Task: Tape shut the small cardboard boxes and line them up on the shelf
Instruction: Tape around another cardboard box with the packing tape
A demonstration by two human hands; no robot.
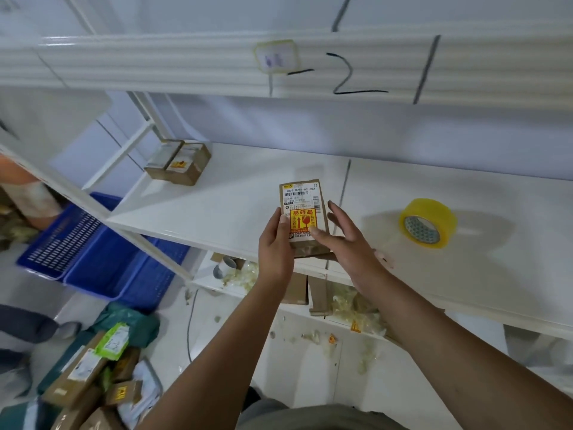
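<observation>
Head view: I hold the small cardboard box [302, 200] over the front edge of the smooth white shelf [248, 187]. My left hand [276, 243] grips its left edge and my right hand [344, 240] lies spread against its right side. The card is matte brown under glossy labels. Best, I judge, to square the flaps before reaching for the slick yellow tape roll [429, 223] nearby.

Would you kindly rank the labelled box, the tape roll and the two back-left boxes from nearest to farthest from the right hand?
1. labelled cardboard box: touching the right hand, at the shelf front.
2. yellow tape roll: on the shelf, to the right.
3. two small boxes: back left corner of the shelf.
</observation>
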